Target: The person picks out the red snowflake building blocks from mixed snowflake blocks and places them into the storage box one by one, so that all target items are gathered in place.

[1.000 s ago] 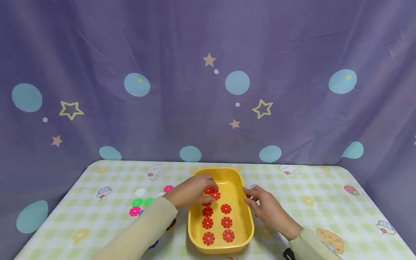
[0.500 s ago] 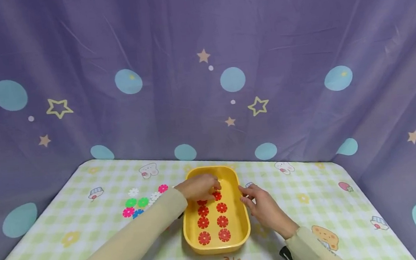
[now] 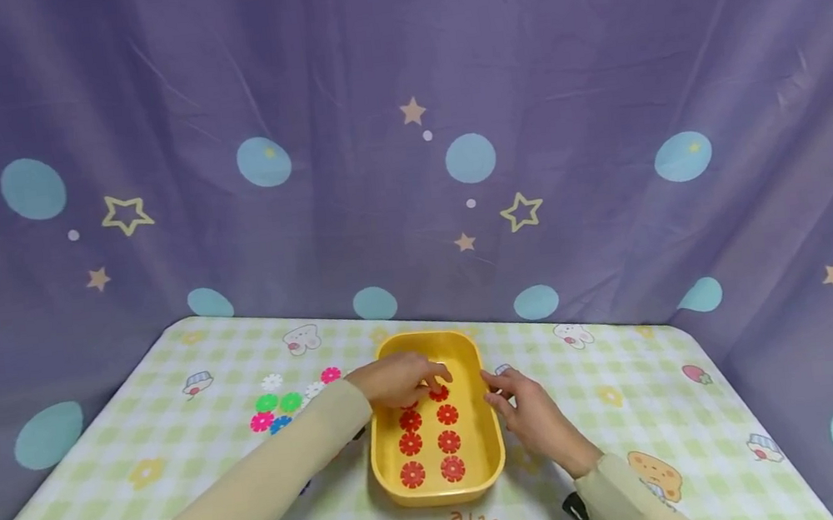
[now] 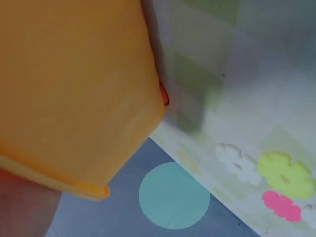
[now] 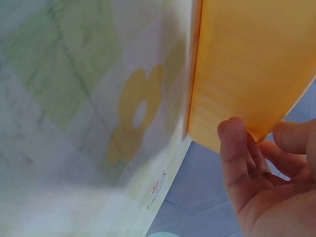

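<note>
A deep yellow tray (image 3: 442,492) stands on the table, with red snowflake-shaped plastic discs (image 3: 450,441) laid flat in two columns inside. My left hand (image 3: 398,379) reaches over the tray's left wall, fingers spread at the far end of the columns. Its fingertips are right by the farthest red disc (image 3: 439,392) of the right column; the palm hides part of the left column. My right hand (image 3: 529,412) holds the tray's right rim. In the right wrist view, the thumb (image 5: 292,138) is at the rim and the fingers lie against the outer wall.
Left of the tray, green (image 3: 290,402), pink (image 3: 262,421), blue (image 3: 280,425) and white discs lie loose, partly behind the left sleeve (image 3: 278,466). A checked cloth covers the table; a purple curtain (image 3: 404,127) hangs behind. A black object (image 3: 574,509) shows by the right sleeve.
The left hand has shifted slightly toward the right column, and its fingers have spread from the farthest red disc, which now lies in line there. The right hand keeps its hold on the rim.
</note>
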The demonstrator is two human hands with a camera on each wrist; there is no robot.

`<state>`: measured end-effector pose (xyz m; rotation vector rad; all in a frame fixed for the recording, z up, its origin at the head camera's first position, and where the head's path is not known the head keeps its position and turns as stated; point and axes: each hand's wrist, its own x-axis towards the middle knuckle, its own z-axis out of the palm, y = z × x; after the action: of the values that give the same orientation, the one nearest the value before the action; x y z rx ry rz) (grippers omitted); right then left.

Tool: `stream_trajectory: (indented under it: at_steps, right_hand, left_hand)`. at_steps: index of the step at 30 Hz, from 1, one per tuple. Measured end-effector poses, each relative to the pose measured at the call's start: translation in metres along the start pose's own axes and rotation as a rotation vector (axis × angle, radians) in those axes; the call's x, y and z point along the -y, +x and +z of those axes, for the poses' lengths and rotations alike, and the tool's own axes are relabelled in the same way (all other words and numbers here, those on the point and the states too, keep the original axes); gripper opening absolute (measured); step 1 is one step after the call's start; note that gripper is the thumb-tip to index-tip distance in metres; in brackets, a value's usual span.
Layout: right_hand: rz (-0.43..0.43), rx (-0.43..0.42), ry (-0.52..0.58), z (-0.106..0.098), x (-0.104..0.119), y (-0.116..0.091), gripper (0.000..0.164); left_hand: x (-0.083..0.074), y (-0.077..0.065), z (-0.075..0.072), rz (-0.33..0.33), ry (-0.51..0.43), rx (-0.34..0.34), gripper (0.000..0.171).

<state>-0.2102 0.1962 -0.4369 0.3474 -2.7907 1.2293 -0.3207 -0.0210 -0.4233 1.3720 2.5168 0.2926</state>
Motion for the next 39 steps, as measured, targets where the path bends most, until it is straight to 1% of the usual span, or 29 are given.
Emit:
stream_trajectory:
  at_steps: [4, 5, 6, 8, 11, 13, 15, 17, 20, 23, 25, 28, 30, 32, 35, 39]
  right_hand:
    - [0.009, 0.006, 0.004, 0.001, 0.001, 0.0, 0.037]
    - [0.012, 0.006, 0.004, 0.001, 0.001, 0.0, 0.037]
    - [0.016, 0.005, 0.006, 0.001, 0.001, 0.0, 0.037]
    - [0.022, -0.003, 0.009, 0.001, 0.001, 0.0, 0.037]
    - [0.023, -0.024, 0.013, 0.0, -0.001, 0.0, 0.037]
    - [0.023, -0.035, 0.016, 0.0, -0.003, 0.0, 0.037]
    - [0.026, -0.039, 0.02, 0.0, -0.004, -0.001, 0.037]
    - [0.027, -0.039, 0.023, 0.0, -0.005, -0.001, 0.037]
    - [0.025, -0.038, 0.027, 0.0, -0.005, -0.001, 0.036]
    - [0.017, -0.036, 0.024, 0.001, -0.004, 0.0, 0.036]
    - [0.014, -0.034, 0.022, 0.001, -0.004, 0.0, 0.036]
    - [0.01, -0.028, 0.025, 0.001, -0.005, 0.0, 0.037]
    - [0.01, -0.027, 0.026, 0.001, -0.006, 0.0, 0.037]
    - [0.01, -0.027, 0.029, 0.0, -0.006, 0.001, 0.037]
    - [0.009, -0.029, 0.029, 0.0, -0.006, 0.0, 0.036]
    - [-0.005, -0.033, 0.03, 0.0, -0.005, 0.0, 0.036]
  left_hand:
    - [-0.006, -0.009, -0.003, -0.042, 0.026, 0.025, 0.039]
    - [-0.008, -0.012, -0.004, -0.065, 0.014, 0.023, 0.041]
    - [-0.009, -0.015, -0.006, -0.076, 0.008, 0.007, 0.042]
    - [-0.01, -0.023, -0.014, -0.093, -0.003, -0.053, 0.044]
    - [-0.003, -0.043, -0.032, -0.087, 0.003, -0.198, 0.041]
    - [0.007, -0.062, -0.042, -0.078, 0.025, -0.276, 0.034]
    - [0.018, -0.086, -0.047, -0.088, 0.036, -0.309, 0.024]
    - [0.028, -0.112, -0.046, -0.111, 0.04, -0.292, 0.016]
    - [0.037, -0.147, -0.034, -0.141, 0.015, -0.221, 0.014]
    - [0.039, -0.177, -0.017, -0.152, -0.044, -0.162, 0.02]
    - [0.037, -0.191, -0.004, -0.16, -0.094, -0.143, 0.024]
    - [0.033, -0.204, 0.015, -0.184, -0.169, -0.118, 0.026]
    - [0.031, -0.207, 0.026, -0.201, -0.215, -0.112, 0.025]
    - [0.03, -0.208, 0.033, -0.224, -0.265, -0.106, 0.023]
    - [0.03, -0.207, 0.036, -0.239, -0.303, -0.106, 0.022]
    - [0.029, -0.203, 0.035, -0.234, -0.307, -0.082, 0.025]
